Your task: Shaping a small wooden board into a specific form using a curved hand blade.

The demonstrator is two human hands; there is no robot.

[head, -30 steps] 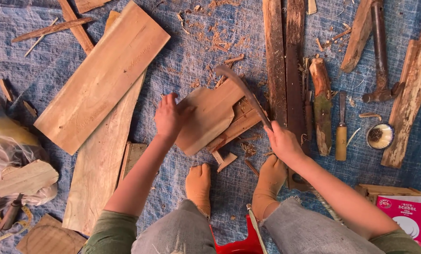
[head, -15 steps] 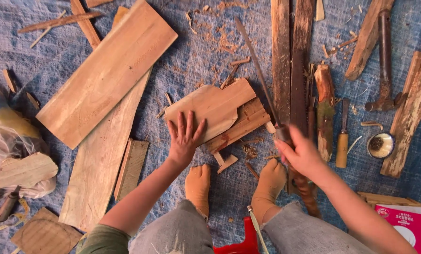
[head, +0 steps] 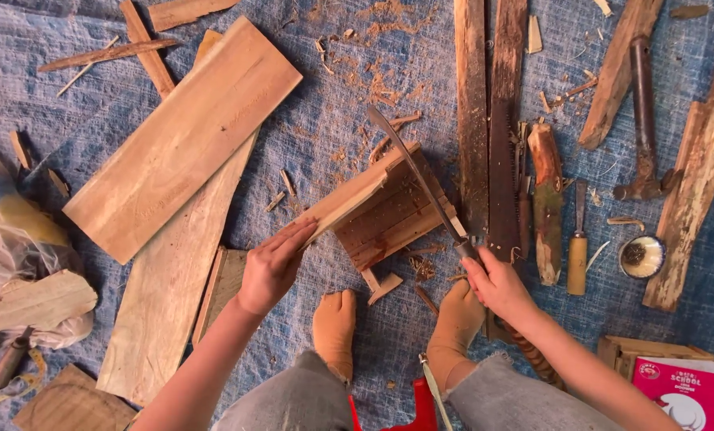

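Head view: a seated person worked over a blue tarp on the ground, both bare feet forward.
Change, workpiece: half a second before, the shaped wooden board lay flat on the small block; it now stood tipped on edge, its narrow edge facing the camera.
Change, blade: the long curved blade, then lying low and away from the board, had come across the upper end of the tilted board, above the block.
Meaning: judged from these positions, the board had been set up for trimming along its edge and the tool brought to the cut.
Left surroundings: two long planks lay slantwise, well apart from the work, with plastic wrapping at the far left.
Left hand: arm extended forward, fingers together and curled over the near lower end of the board, clamped on it to hold it upright.
Support: the ribbed wooden block sat just behind and under the board, touching it.
Right hand: wrist bent inward, fingers closed round the blade's handle just beside the right foot.
Right surroundings: a handsaw, a chisel, a hammer and a small round tin lay untouched.
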